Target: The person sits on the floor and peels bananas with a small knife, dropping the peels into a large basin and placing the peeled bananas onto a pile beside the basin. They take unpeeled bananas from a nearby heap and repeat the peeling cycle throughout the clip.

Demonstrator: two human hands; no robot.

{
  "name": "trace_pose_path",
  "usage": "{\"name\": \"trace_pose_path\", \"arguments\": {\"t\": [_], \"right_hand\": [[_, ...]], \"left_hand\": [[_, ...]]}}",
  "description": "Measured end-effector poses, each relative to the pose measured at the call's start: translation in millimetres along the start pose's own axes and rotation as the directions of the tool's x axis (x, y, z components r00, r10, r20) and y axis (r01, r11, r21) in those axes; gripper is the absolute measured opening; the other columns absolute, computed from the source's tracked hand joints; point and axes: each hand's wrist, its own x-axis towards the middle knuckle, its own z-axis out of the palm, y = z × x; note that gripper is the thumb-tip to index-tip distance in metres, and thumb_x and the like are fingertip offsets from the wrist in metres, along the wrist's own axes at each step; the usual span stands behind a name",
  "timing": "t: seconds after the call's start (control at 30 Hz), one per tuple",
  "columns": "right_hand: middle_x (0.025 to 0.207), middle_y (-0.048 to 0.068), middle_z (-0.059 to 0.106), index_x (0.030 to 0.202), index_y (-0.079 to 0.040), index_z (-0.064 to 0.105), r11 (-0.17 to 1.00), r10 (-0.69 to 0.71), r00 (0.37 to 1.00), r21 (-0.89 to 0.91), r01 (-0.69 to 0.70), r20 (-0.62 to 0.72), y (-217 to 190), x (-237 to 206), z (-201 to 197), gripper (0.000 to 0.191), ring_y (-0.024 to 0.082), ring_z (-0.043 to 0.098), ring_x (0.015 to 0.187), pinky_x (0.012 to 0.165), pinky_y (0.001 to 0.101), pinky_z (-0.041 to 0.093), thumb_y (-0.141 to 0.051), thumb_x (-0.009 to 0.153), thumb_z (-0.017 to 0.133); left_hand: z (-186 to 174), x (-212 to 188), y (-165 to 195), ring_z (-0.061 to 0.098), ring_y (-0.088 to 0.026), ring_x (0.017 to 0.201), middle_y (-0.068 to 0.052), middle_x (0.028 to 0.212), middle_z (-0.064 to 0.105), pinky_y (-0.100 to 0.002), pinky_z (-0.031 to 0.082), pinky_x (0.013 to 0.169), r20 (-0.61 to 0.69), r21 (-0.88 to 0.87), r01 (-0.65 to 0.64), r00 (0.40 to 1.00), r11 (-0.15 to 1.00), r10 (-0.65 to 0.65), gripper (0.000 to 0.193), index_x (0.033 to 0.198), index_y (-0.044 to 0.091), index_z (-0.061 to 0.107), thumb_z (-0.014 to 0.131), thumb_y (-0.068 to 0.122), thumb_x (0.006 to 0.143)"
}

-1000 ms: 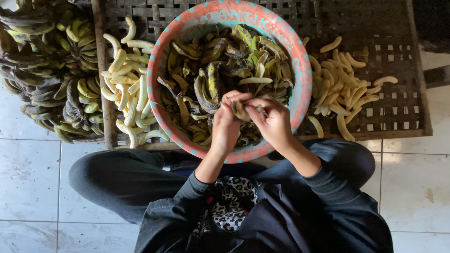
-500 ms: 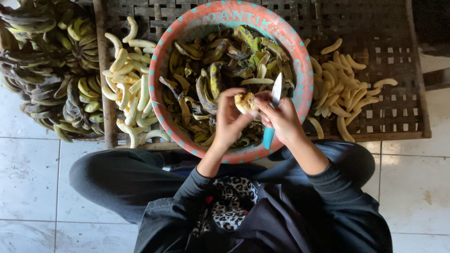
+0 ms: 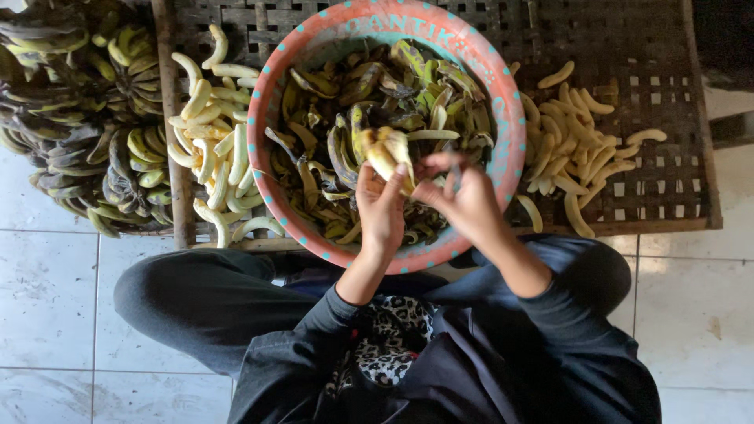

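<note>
Left hand (image 3: 382, 206): closed around a half-peeled banana (image 3: 386, 151), holding it over the middle of the basin, skin flaps hanging from its far end.

Right hand (image 3: 463, 200): fingers curled together just right of the fruit, touching its peel. Half a second ago a knife with a blue handle stood upright in this hand, blade clear; now only a dark sliver shows between the fingers — possibly the knife turned edge-on, though the view is too poor to say. The change suggests cutting has given way to pulling the skin away by hand.

Basin (image 3: 271, 102): round, salmon-pink rim with teal dots, resting on the near edge of the slatted tabletop (image 3: 667, 47); filled with discarded peels (image 3: 369, 78), green, yellow and blackened.

Peeled bananas, left pile (image 3: 216, 149): pale, lying just left of the basin.

Peeled bananas, right pile (image 3: 581, 145): pale — spread on the slats right of the basin.

Unpeeled bunches (image 3: 71, 118): dark green to black, heaped at far left.

Floor (image 3: 47, 290): white tiles, nearest the person's dark-trousered knees.
</note>
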Motion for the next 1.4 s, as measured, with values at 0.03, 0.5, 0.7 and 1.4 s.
{"name": "trace_pose_path", "arguments": {"t": [0.03,0.5,0.7,1.4], "right_hand": [[0.09,0.004,0.069,0.116,0.0,0.069,0.998,-0.056,0.998,-0.04,0.055,-0.016,-4.4,-5.2,6.7,0.035,0.009,0.05,0.058,0.051,0.0235,0.04,-0.014,0.087,0.082],[0.078,-0.003,0.057,0.114,0.0,0.065,0.787,0.207,0.955,0.544,-0.291,0.211,22.5,-1.6,-16.1,0.018,0.003,0.046,0.057,0.05,0.0207,0.036,-0.013,0.102,0.067],[0.081,-0.005,0.054,0.117,-0.003,0.064,0.875,0.084,0.996,0.479,-0.073,-0.002,11.7,9.0,-44.9,0.016,0.002,0.042,0.059,0.051,0.0204,0.032,-0.015,0.109,0.061],[0.064,-0.002,0.054,0.103,0.003,0.075,0.976,0.152,0.988,0.156,-0.155,0.029,20.6,0.9,-5.8,0.026,0.002,0.044,0.057,0.05,0.024,0.034,-0.023,0.101,0.072]], "left_hand": [[0.1,-0.5,0.1,0.067,-0.015,0.101,-0.008,0.117,0.069,-0.031,0.055,0.086,-0.015,-0.032,-0.002,1.0,0.999,0.001,0.027,0.127,0.002,0.056,0.067,0.007,0.102],[-3.9,4.8,52.2,0.066,-0.02,0.118,-0.009,0.128,0.067,-0.036,0.053,0.103,0.338,-0.013,0.38,0.872,0.925,-0.354,0.058,0.156,0.009,0.039,0.061,0.01,0.102],[-16.7,6.5,44.5,0.067,-0.018,0.111,-0.009,0.125,0.064,-0.036,0.057,0.095,0.333,0.295,0.361,0.829,0.884,-0.45,0.051,0.141,0.002,0.042,0.07,0.007,0.099],[-17.1,-6.3,19.6,0.068,-0.019,0.102,-0.015,0.131,0.065,-0.033,0.056,0.092,0.438,0.362,0.211,0.821,0.908,-0.365,0.048,0.152,0.005,0.035,0.055,0.007,0.109]]}}
